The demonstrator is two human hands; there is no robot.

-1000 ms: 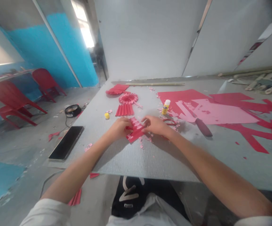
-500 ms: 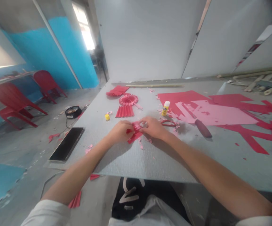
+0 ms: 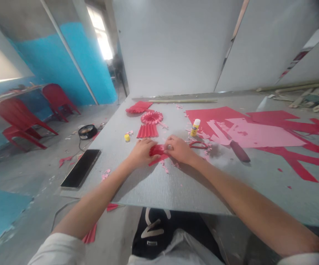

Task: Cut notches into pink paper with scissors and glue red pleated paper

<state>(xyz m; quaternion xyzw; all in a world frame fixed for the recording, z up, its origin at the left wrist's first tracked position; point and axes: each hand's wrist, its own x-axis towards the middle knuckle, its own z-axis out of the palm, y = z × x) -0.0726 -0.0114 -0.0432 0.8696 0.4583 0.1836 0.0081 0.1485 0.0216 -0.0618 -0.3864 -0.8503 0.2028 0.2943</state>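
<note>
Drawn closer together since the earlier frame, left grip (image 3: 141,154) and right grip (image 3: 178,149) bunched around a pleated red strip (image 3: 157,150), both curled shut on it from opposite ends, with only its middle and one lower corner showing between them. Strip held near the middle of the grey surface (image 3: 159,187), towards the near edge; whether touching the surface or slightly raised, impossible to tell. Number of folds made also impossible to tell, most of them hidden under the fingers. Already formed and lying towards the far edge: a round pleated rosette (image 3: 151,117), a pleated fan (image 3: 147,131) directly below and touching it, and a folded red bundle (image 3: 139,107) just beyond. Still lying flat to the right: a large pink sheet (image 3: 261,135) and red offcuts (image 3: 211,115), partly overlapping, their edges cut into long strips. Close by, an upright glue stick (image 3: 195,127), a red loop (image 3: 198,145) of uncertain kind just beside the right grip, and a dark-handled knife (image 3: 239,151) near the pink sheet. Left of the strip, a small yellow cap (image 3: 126,137), and well apart near the surface's left edge, a black phone (image 3: 80,168). Pink scraps (image 3: 105,174) scattered around.
</note>
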